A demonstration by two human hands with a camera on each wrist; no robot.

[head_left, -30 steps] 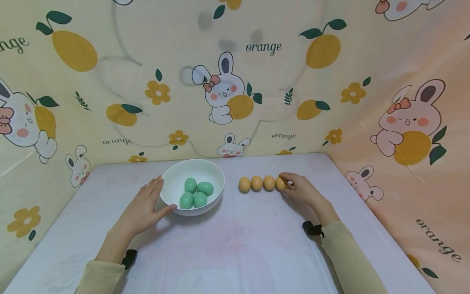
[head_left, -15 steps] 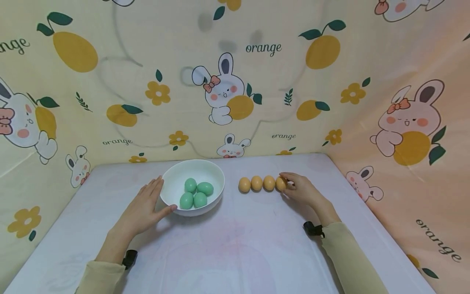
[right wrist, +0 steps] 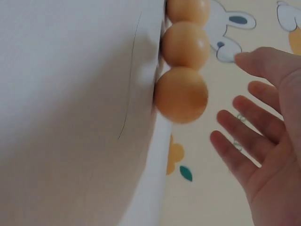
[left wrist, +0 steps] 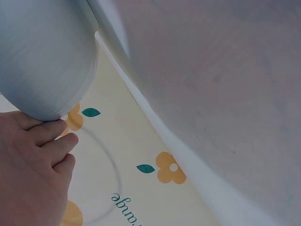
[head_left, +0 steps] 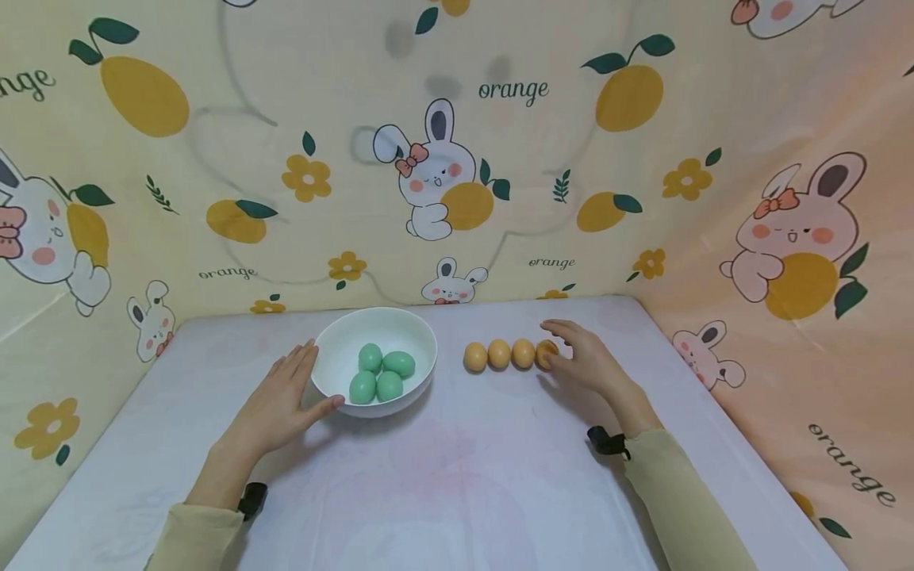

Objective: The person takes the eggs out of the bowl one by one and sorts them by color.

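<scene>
A white bowl (head_left: pixel 336 333) stands left of centre on the table, and several green eggs (head_left: pixel 370 357) lie in it. Against the bowl's left side rests my left hand (head_left: pixel 274 404), its fingers extended and its thumb along the near rim. The left wrist view shows the bowl's outer wall (left wrist: pixel 42 56) with the left fingertips touching it. Several brown eggs (head_left: pixel 499 354) stand in a row right of the bowl. Beside the rightmost brown egg (right wrist: pixel 181 95) is my right hand (head_left: pixel 589 366), fingers spread and apart from the egg in the right wrist view.
A white cloth (head_left: pixel 428 492) covers the table. Behind and at both sides hangs a patterned curtain (head_left: pixel 343 79) printed with rabbits and oranges. Dark wrist cameras (head_left: pixel 608 441) sit at both sleeves.
My right hand has let go of the rightmost brown egg, its fingers spreading away from it. That egg stays in the row. The left hand and the bowl have not moved.
</scene>
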